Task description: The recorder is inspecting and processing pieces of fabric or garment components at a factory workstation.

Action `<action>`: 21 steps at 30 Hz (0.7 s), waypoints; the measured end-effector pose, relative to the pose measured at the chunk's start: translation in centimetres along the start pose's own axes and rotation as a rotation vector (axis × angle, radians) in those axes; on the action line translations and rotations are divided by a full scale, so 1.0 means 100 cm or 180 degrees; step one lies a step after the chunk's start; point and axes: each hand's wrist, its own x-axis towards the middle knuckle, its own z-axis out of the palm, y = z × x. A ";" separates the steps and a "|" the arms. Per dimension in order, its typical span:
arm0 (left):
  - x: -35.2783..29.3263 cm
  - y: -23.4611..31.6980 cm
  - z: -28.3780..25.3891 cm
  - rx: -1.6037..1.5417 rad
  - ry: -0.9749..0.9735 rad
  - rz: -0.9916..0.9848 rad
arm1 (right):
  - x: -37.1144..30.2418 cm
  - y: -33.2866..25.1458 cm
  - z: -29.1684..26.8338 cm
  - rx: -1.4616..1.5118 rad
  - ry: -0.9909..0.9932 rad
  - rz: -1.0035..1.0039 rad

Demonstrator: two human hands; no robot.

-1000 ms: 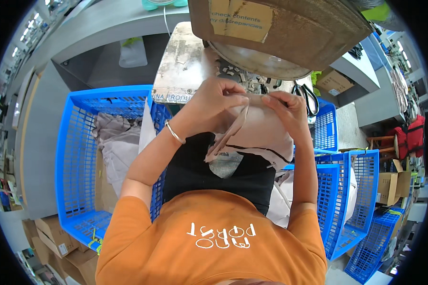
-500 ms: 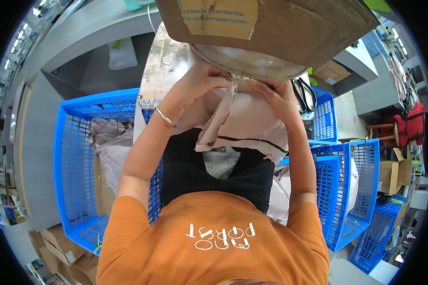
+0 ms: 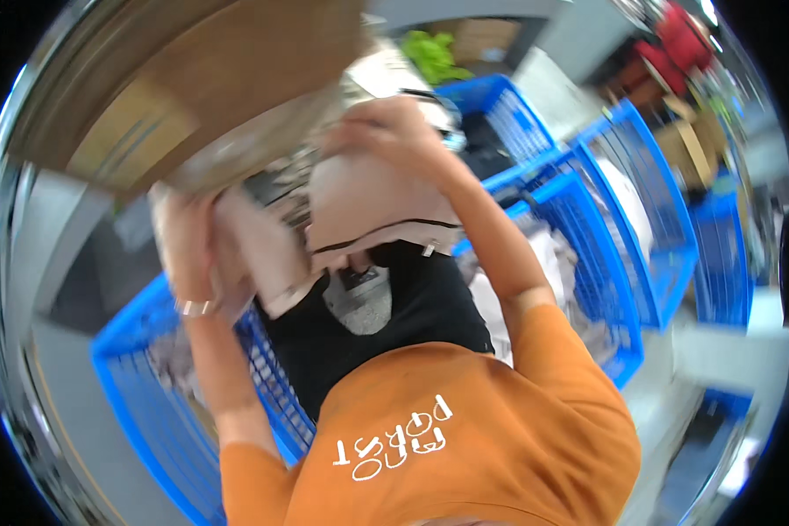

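Note:
A pale pink fabric piece (image 3: 381,197) with a narrow black strip and a small light tag along its lower edge hangs over my lap. My right hand (image 3: 386,131) is closed on its upper edge. To the left, my left hand (image 3: 184,241), with a bracelet at the wrist, grips the other side of the pale cloth, which droops beside it toward my black-clad thigh. Motion smears the left fingers, and their tips are partly hidden near a big brown board (image 3: 237,79) bearing a yellowish paper label. Under the board runs a pale rounded rim, close to both hands.
A blue plastic basket (image 3: 140,386) with pale cloth stands at my left. Further blue baskets (image 3: 618,289) stand at my right, some with pale cloth. Beyond are a green leafy-looking item (image 3: 434,57), an open cardboard box (image 3: 684,153) and a red bag (image 3: 682,39).
My view has swung, shifting the surroundings across the picture. My hands have moved apart; the left one is lower and further left, and the cloth is spread between them.

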 end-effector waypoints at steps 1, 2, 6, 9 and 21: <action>-0.001 0.000 -0.002 -0.0230 0.0001 -0.0193 | -0.012 0.000 -0.011 -0.0141 -0.0074 0.0034; -0.007 -0.003 -0.003 -0.0047 -0.0136 -0.0021 | -0.029 0.000 -0.021 -0.0217 -0.0180 0.0052; -0.049 -0.005 0.010 0.0211 -0.0636 -0.0209 | -0.108 0.010 -0.063 -0.1651 -0.0034 0.0015; -0.075 0.005 0.028 0.0889 -0.0801 -0.0047 | -0.163 0.028 -0.114 -0.2846 0.0041 0.0962; -0.097 0.012 0.133 0.1266 -0.0483 0.1714 | -0.210 -0.022 0.008 -0.1283 0.0088 -0.0458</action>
